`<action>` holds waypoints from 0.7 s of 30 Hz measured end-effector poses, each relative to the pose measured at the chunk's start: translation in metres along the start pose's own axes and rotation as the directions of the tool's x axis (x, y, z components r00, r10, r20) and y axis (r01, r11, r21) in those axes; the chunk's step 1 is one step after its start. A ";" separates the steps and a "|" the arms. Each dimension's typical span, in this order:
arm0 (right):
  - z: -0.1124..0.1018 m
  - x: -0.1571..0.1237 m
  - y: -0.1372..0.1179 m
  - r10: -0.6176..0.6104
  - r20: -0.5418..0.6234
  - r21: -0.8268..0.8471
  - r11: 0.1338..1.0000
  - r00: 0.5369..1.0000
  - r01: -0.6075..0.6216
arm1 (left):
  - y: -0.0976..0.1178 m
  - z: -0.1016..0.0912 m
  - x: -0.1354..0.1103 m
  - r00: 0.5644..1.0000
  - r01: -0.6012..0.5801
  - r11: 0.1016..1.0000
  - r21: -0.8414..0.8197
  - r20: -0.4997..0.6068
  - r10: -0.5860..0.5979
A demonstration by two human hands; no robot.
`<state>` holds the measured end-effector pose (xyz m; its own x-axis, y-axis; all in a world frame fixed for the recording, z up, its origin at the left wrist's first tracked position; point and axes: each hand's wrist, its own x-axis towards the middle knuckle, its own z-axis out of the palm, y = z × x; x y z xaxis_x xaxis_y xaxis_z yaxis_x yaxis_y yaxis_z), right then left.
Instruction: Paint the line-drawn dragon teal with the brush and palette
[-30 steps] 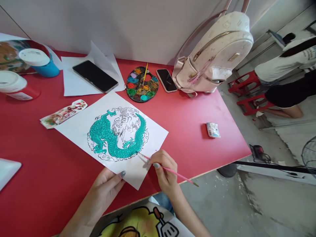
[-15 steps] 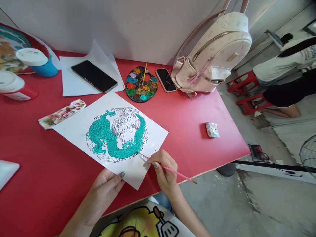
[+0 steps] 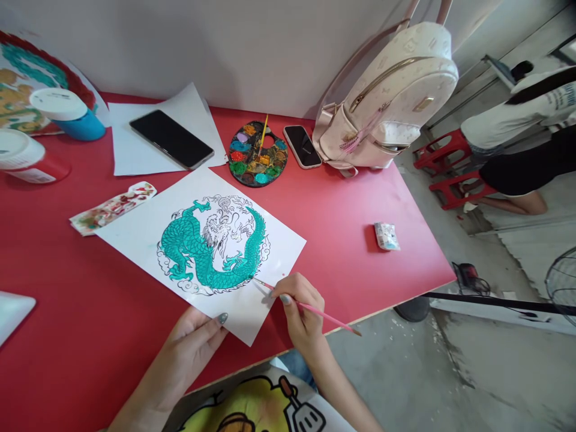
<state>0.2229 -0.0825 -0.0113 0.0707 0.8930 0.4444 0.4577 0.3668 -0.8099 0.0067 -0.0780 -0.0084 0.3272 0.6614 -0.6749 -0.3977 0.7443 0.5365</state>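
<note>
A white sheet point(image 3: 148, 231) with a dragon drawing point(image 3: 211, 243), mostly painted teal, lies on the red table point(image 3: 342, 210). My right hand point(image 3: 300, 312) pinches a thin pink paintbrush point(image 3: 315, 309), whose tip touches the dragon's lower right edge. My left hand point(image 3: 193, 342) lies on the table with its thumb pressing the sheet's near corner. A dark round paint palette point(image 3: 257, 153) with several colours and a yellow brush sits beyond the sheet.
Two phones point(image 3: 171, 138) point(image 3: 302, 146), loose white paper, a paint-smeared card point(image 3: 112, 207), blue-bodied point(image 3: 67, 114) and red-bodied point(image 3: 24, 157) jars and a small packet point(image 3: 387, 236) lie about. A pale backpack point(image 3: 391, 96) leans on the wall. Another person point(image 3: 517, 132) sits on red stools at right.
The brush tip has stayed at the dragon's lower right edge and both hands have barely shifted. The loose paper under the far phone has settled flatter.
</note>
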 end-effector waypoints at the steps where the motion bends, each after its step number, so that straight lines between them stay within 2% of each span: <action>1: 0.000 0.000 0.000 -0.009 0.012 0.006 1.000 1.000 0.009 | 0.000 0.000 0.000 1.000 -0.004 1.000 -0.005 -0.005 0.004; 6: -0.001 0.001 -0.002 0.015 -0.016 0.018 1.000 1.000 -0.015 | -0.001 0.001 0.000 1.000 -0.008 1.000 -0.016 -0.008 0.008; 16: 0.000 0.000 -0.003 0.024 0.003 0.003 1.000 1.000 -0.024 | -0.001 0.001 0.000 1.000 -0.006 1.000 -0.016 -0.003 0.006; 21: -0.001 0.001 -0.004 0.026 -0.036 0.014 1.000 0.999 -0.025 | -0.001 0.002 -0.001 1.000 -0.008 1.000 -0.015 -0.005 0.007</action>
<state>0.2215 -0.0834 -0.0072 0.1145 0.8921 0.4372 0.4435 0.3479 -0.8260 0.0084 -0.0787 -0.0073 0.3198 0.6664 -0.6735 -0.4134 0.7377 0.5337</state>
